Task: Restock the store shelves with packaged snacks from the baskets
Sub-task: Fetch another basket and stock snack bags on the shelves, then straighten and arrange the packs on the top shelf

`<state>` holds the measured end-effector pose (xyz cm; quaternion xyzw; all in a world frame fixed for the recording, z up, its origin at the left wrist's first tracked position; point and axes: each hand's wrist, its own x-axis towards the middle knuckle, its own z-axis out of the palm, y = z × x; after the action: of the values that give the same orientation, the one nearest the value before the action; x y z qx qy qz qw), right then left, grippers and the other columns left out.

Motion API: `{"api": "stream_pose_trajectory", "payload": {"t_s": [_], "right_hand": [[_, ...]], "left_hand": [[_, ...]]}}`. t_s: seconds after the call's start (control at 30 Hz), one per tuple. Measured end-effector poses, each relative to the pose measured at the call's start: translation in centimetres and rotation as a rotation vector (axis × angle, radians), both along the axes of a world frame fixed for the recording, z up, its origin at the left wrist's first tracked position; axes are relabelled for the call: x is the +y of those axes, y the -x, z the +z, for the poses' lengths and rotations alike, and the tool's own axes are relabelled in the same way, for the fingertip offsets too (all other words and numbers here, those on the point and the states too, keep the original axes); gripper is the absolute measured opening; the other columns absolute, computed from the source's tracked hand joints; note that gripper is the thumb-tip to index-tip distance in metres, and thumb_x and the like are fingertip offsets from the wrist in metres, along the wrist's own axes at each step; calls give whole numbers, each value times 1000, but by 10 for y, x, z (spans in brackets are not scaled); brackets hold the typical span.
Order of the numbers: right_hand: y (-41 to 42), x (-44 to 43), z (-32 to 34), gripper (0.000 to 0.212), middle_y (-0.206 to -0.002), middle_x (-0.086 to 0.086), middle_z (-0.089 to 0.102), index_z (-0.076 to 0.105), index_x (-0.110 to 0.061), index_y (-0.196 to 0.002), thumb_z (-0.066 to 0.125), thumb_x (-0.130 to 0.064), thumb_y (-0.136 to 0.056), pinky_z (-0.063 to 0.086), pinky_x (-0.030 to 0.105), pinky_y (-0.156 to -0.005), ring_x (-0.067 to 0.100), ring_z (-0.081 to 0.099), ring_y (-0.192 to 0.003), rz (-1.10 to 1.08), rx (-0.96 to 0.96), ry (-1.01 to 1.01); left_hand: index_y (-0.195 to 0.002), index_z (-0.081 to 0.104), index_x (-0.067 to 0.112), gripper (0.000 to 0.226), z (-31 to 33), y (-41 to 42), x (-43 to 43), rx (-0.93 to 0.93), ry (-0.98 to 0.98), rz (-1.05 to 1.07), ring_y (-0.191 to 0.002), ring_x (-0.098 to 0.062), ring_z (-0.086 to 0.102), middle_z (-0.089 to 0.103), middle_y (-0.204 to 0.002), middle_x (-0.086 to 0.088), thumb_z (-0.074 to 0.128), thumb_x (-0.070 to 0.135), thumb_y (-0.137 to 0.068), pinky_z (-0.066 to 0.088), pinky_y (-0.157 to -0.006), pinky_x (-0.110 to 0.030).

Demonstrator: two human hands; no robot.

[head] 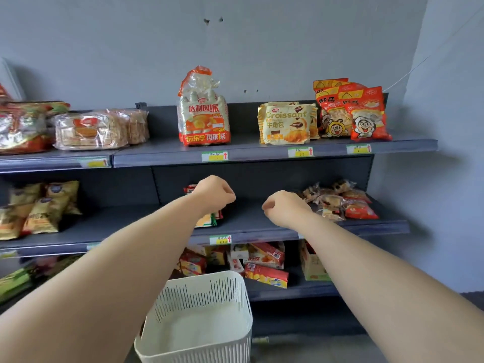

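Both my arms reach toward the middle shelf. My left hand is curled into a loose fist with nothing visible in it. Right behind its wrist a red, yellow and green snack packet stands on that shelf, mostly hidden by the arm. My right hand is also curled and holds nothing, hovering over the bare shelf just left of a pile of small wrapped pastries. Below my arms stands a white slotted basket with nothing inside.
The top shelf carries a tall pie bag, croissant bags and red snack bags. Yellow packets fill the middle shelf's left. Boxed snacks lie on the lower shelf. A wall closes the right side.
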<state>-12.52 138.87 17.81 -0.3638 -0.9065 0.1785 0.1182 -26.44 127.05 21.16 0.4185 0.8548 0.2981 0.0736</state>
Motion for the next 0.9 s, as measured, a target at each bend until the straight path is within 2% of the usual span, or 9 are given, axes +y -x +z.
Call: {"api": "stream_pose_trajectory", "payload": {"t_s": [0.13, 0.23, 0.33, 0.5, 0.63, 0.77, 0.9], "right_hand": [[12, -50, 1, 31, -127, -5, 63, 67, -31, -119, 53, -18, -95, 52, 32, -86, 21, 60, -112, 84, 1, -29], [33, -89, 5, 30, -122, -6, 65, 70, -30, -114, 53, -16, -94, 55, 33, -82, 20, 62, -105, 147, 4, -55], [67, -131, 9, 30, -122, -6, 65, 71, -32, -110, 52, -18, -93, 55, 34, -80, 21, 62, -103, 215, 4, -80], [148, -221, 17, 30, -121, -6, 65, 69, -33, -109, 52, -16, -91, 54, 34, -84, 22, 62, -106, 366, 37, -64], [222, -301, 26, 31, -121, -7, 65, 68, -34, -111, 50, -18, -92, 53, 33, -82, 21, 61, -106, 471, 77, -56], [296, -377, 38, 30, -120, -8, 65, 68, -34, -111, 49, -19, -94, 49, 29, -74, 20, 61, -105, 538, 133, -49], [359, -440, 47, 26, -116, -8, 67, 71, -35, -105, 50, -25, -93, 53, 31, -78, 19, 62, -102, 568, 184, -53]], "left_hand": [[-97, 73, 13, 15, -1, 10, -70, 1, 29, 109, -76, -11, 56, 60, -81, 6, 63, 23, -94, 43, -65, -24], [-103, 74, 13, 18, 1, 25, -120, 7, 28, 184, -93, -18, 61, 67, -96, 1, 63, 24, -93, 48, -76, -27], [-108, 74, 12, 22, 2, 46, -173, 17, 19, 252, -94, -18, 61, 70, -106, -3, 63, 24, -93, 48, -82, -27], [-105, 74, 14, 19, 2, 99, -274, 33, 4, 367, -86, -15, 60, 70, -103, -1, 61, 22, -94, 47, -75, -25], [-109, 74, 17, 21, 11, 153, -358, 70, -48, 484, -90, -16, 59, 68, -107, 0, 58, 21, -96, 46, -79, -24], [-108, 73, 19, 19, 19, 209, -438, 88, -135, 570, -92, -18, 63, 67, -105, 0, 60, 21, -94, 53, -84, -29], [-108, 72, 19, 18, 29, 259, -500, 100, -204, 631, -91, -16, 60, 66, -106, 0, 61, 20, -93, 50, -83, -28]]}}
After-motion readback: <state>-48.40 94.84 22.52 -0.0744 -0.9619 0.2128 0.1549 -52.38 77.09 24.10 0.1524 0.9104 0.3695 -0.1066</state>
